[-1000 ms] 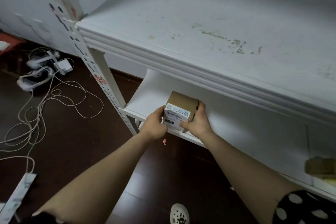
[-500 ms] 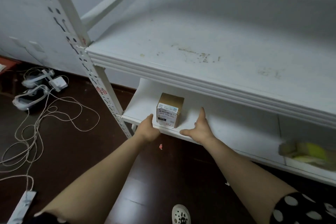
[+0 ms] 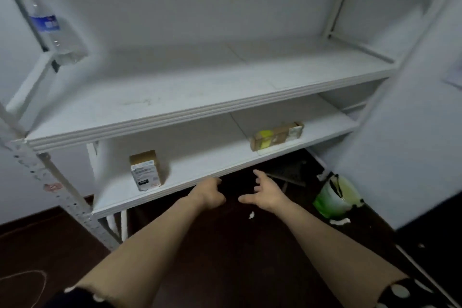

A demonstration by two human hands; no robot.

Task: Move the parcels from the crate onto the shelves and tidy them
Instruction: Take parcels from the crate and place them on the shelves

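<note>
A bottle sits by the rack's left post. On the lower shelf my box stands upright near the left end, just back from the front edge. Open board runs right from it to a second parcel, lying flat. The upper shelf is open board from end to end.

Half a second ago my hands flanked the box; now both are right of it, by the shelf's lip. My left hand is loosely curled, holding nothing. My right hand is spread and empty.

Two parcels, two shelves, one bottle.
</note>
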